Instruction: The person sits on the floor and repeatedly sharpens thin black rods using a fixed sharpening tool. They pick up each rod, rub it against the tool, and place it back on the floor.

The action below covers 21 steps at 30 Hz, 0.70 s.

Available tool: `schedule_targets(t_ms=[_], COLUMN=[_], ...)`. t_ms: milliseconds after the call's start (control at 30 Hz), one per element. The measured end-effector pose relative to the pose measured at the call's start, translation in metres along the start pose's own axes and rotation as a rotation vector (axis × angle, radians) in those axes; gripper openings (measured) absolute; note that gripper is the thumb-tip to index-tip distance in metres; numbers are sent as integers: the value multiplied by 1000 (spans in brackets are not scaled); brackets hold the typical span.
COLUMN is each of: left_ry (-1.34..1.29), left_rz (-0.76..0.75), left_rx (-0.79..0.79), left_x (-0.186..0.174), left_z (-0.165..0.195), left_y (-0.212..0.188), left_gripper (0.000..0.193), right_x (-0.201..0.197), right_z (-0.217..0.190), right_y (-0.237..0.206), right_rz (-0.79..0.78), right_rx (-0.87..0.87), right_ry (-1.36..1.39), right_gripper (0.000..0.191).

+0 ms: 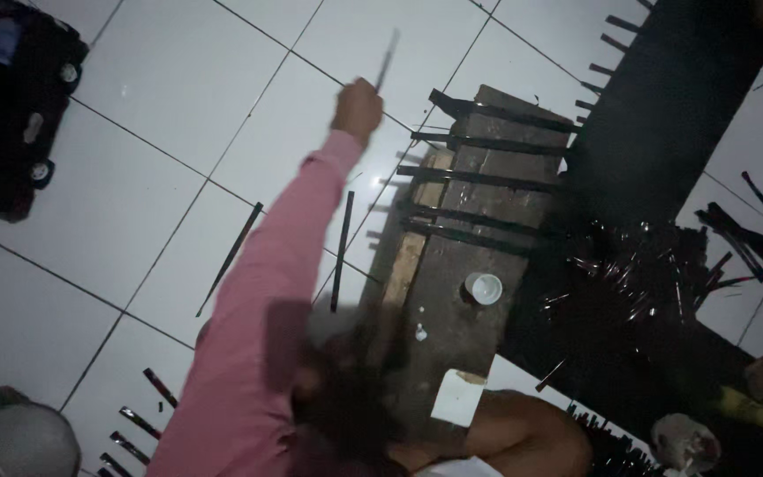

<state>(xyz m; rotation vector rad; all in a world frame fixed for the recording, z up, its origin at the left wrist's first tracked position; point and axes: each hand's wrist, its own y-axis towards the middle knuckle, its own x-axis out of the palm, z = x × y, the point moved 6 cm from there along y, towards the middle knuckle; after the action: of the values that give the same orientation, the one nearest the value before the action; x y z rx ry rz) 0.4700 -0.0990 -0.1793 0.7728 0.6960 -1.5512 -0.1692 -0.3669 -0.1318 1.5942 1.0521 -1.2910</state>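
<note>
The person wore a long pink sleeve (pixel 262 291) that covered the whole arm down to the wrist, where its cuff ended just short of the bare hand (pixel 357 108). The cloth looked plain, without print or stripes, and lay in soft folds along its length. Dim light darkened the fabric toward the shoulder. The other hand was not in view.

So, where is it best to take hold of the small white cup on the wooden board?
Grip the small white cup around its side wall, coming from above. It stands upright with its mouth open, apart from the dark strips lying across the wooden board, so nothing blocks a hand.
</note>
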Motion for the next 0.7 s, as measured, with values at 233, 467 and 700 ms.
schedule_targets(t_ms=[233,467,700], left_ry=[-706,-387,-331], left_rz=[156,-51,-130], left_rx=[262,799,986], left_x=[-155,-167,-158], left_z=[-20,55,73], left_y=[-93,-323,-418], left_gripper=[24,34,45], right_x=[9,-7,-38], right_z=[-2,-55,-157], right_y=[1,12,39], right_rz=[65,183,-92], right_rx=[7,103,435], right_ry=[44,423,1682], right_gripper=[41,46,39])
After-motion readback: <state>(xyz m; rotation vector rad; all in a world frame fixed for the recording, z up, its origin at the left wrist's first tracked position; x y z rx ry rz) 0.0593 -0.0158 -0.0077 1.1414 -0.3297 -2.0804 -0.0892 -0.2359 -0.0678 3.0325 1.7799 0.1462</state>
